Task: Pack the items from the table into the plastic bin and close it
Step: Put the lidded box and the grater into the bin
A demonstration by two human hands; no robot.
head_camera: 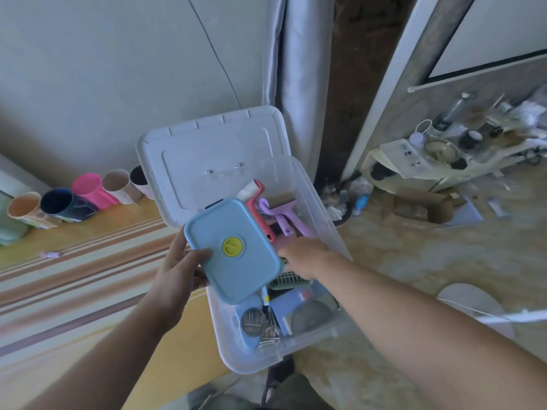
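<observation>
Left hand (177, 270) fingers grip blue case (233, 250); right hand (305, 258) fingers hidden; striped table (74, 279), curtain (296, 84).

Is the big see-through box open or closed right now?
Open. The clear bin has no top on; its white lid stands propped behind it, and you can see things inside.

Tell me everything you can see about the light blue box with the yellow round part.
The light blue box is a flat rectangle with rounded corners and a raised rim, seemingly matte plastic. A yellow round knob sits near the middle of its lid. It looks closed. It is held tilted over the clear plastic bin, above the items inside. The left hand holds its near-left edge, thumb on top. The right hand is at its right edge; whether it touches is unclear.
</observation>
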